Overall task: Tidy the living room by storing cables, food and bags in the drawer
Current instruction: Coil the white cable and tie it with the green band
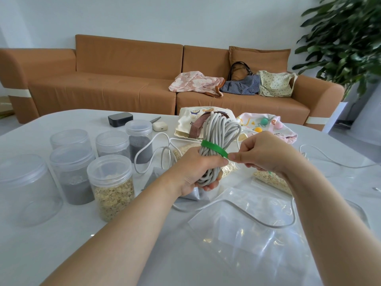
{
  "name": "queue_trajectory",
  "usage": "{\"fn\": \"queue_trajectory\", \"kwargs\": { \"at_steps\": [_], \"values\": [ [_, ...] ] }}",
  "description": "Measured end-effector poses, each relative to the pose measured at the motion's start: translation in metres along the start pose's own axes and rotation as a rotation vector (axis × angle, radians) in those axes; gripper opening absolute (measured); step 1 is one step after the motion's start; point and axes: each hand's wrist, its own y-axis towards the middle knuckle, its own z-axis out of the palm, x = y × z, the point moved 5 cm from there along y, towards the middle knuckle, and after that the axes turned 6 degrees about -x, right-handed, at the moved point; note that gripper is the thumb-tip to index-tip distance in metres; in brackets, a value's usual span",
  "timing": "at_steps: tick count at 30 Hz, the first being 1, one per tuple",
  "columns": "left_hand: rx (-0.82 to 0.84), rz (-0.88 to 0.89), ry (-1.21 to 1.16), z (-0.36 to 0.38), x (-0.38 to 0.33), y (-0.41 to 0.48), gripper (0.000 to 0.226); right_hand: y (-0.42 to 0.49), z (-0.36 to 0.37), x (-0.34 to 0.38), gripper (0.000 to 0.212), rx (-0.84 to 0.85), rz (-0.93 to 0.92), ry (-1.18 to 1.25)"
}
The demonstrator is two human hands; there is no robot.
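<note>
My left hand (193,172) grips a coiled bundle of grey cable (218,131) upright above the white table (61,244). A green strap (214,149) wraps round the middle of the bundle. My right hand (259,153) pinches the strap's free end at the bundle's right side. Loose white cables (156,149) trail over the table behind and below my hands. Zip bags of oats (272,180) lie under my right hand. Two printed cloth bags (189,120) lie at the table's far side. Three more bags (239,85) rest on the sofa.
Several lidded plastic jars (111,182), some with oats or grey powder, stand at the left. An empty clear zip bag (247,223) lies front right. A black box (120,119) and a white earbud case (160,126) sit further back. A brown sofa (103,79) and a plant (346,38) stand behind.
</note>
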Motion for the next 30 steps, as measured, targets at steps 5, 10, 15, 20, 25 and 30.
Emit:
{"fn": "queue_trajectory", "kwargs": {
  "at_steps": [5,10,15,20,25,30],
  "values": [
    [-0.007,-0.002,-0.044,0.000,0.000,0.000,0.009,-0.001,0.000,0.004,0.046,-0.059,-0.014,-0.027],
    [0.019,-0.007,-0.080,0.000,0.000,0.000,0.011,-0.006,-0.001,0.013,0.051,-0.138,-0.054,-0.083],
    [0.098,-0.060,-0.127,-0.003,0.003,-0.002,0.018,-0.009,0.002,0.018,0.052,-0.222,-0.074,-0.115],
    [0.220,-0.092,-0.269,-0.002,0.003,-0.005,0.016,-0.012,0.003,0.022,0.051,-0.275,-0.078,-0.069],
    [0.274,-0.071,-0.422,0.000,0.003,-0.006,0.018,-0.014,0.004,0.027,0.042,-0.285,-0.101,-0.046],
    [0.372,-0.038,-0.546,0.002,0.001,-0.006,0.021,-0.015,0.004,0.033,0.036,-0.318,-0.158,-0.058]
  ]
}}
